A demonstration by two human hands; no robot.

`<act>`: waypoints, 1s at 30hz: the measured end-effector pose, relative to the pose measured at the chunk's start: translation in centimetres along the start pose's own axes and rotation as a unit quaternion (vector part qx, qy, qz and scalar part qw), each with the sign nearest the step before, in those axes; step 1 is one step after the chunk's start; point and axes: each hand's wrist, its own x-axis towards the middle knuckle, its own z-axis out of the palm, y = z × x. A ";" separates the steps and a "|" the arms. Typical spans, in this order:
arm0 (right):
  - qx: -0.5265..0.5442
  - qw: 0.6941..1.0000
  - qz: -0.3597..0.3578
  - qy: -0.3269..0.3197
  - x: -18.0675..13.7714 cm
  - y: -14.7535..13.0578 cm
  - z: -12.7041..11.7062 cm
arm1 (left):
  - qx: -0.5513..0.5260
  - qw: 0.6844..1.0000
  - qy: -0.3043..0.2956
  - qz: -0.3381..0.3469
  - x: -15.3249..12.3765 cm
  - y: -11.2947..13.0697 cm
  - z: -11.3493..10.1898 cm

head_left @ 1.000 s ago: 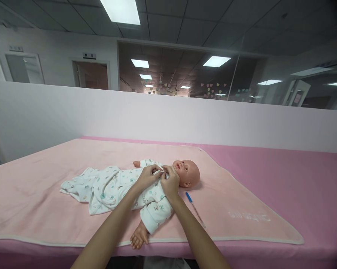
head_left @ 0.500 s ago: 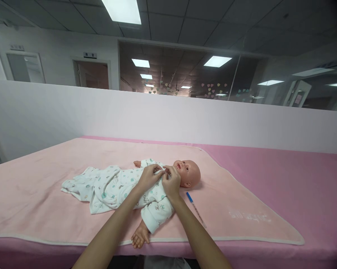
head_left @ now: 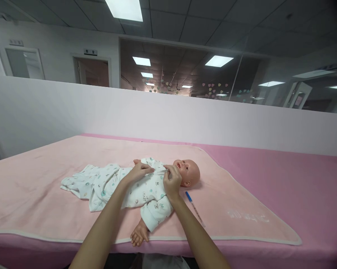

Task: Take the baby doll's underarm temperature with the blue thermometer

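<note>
A baby doll (head_left: pixel 191 172) lies on its back, its head toward the right. It wears a white printed baby shirt (head_left: pixel 146 192), and white printed trousers (head_left: pixel 85 180) cover its legs. My left hand (head_left: pixel 139 172) is closed, pinching the shirt front at the chest. Up at the neckline, my right hand (head_left: pixel 172 181) has its fingers bent in a pinch on the collar, close to the doll's chin. The cloth between the two hands looks drawn taut. Exactly what lies between the fingertips is partly hidden.
A blue-capped thermometer-like stick (head_left: pixel 195 208) lies beside the doll's head. Under everything is a peach blanket (head_left: pixel 45 168) with a white edge, spread over a pink padded table (head_left: pixel 283 175). A low white wall (head_left: pixel 168 116) stands behind.
My left hand has moved left, away from the right hand, down the chest of the shirt. My right hand stays at the collar. The doll has hardly moved.
</note>
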 end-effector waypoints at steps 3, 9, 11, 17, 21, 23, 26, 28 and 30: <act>0.000 1.000 -0.002 -0.005 0.0 0.0 0.0 | 0.002 0.998 -0.057 -0.001 -0.8 0.3 -1.3; -0.014 1.000 0.002 -0.020 0.0 0.0 0.0 | 0.004 0.992 -0.126 -0.015 -1.0 0.6 -1.5; -0.021 0.999 0.007 -0.023 0.0 0.0 0.0 | 0.017 0.994 -0.104 -0.015 -0.9 0.3 -1.0; -0.041 0.998 0.020 -0.040 -0.1 0.1 0.1 | 0.165 0.982 0.064 0.062 -1.6 -0.4 0.9; -0.037 0.998 0.021 -0.044 -0.1 0.0 0.1 | 0.217 0.967 0.058 0.122 -2.3 -0.3 1.0; -0.037 0.998 0.023 -0.041 -0.1 0.0 0.1 | 0.222 0.967 0.038 0.120 -2.4 -0.4 0.8; -0.037 0.998 0.024 -0.040 -0.1 0.0 0.1 | 0.241 0.962 0.041 0.117 -2.4 -0.3 0.7; -0.036 0.998 0.021 -0.038 -0.1 0.1 0.1 | 0.270 0.954 0.059 0.119 -2.3 -0.2 0.9; -0.033 0.999 0.015 -0.034 -0.1 0.1 0.1 | 0.298 0.944 0.073 0.122 -2.3 -0.1 1.2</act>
